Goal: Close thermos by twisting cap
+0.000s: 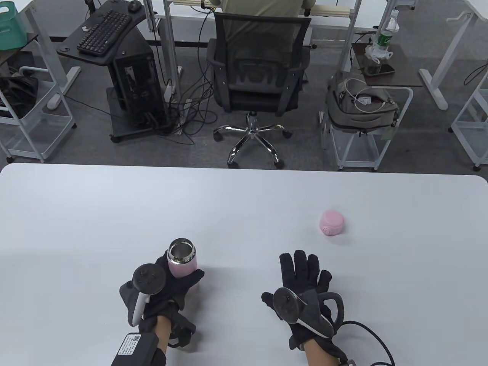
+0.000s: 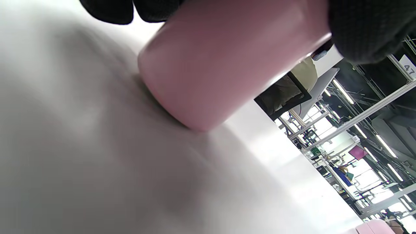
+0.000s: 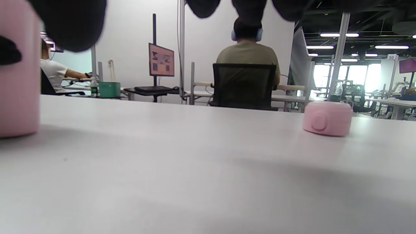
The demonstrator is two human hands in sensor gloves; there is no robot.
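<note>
A pink thermos (image 1: pixel 182 261) with an open steel mouth stands upright on the white table (image 1: pixel 244 198). My left hand (image 1: pixel 179 284) grips its body; the left wrist view shows the pink body (image 2: pixel 221 65) close up with its base on the table. The pink cap (image 1: pixel 332 222) lies on the table to the right and farther back, apart from both hands. My right hand (image 1: pixel 303 272) is open with fingers spread, empty, a little short and left of the cap. In the right wrist view the cap (image 3: pixel 327 118) sits ahead on the right and the thermos (image 3: pixel 18 74) at the left edge.
Beyond the table's far edge stand an office chair (image 1: pixel 259 76) with a seated person, a computer cart (image 1: pixel 114 57) and wire racks. A cable (image 1: pixel 371 337) trails from my right glove at the lower right.
</note>
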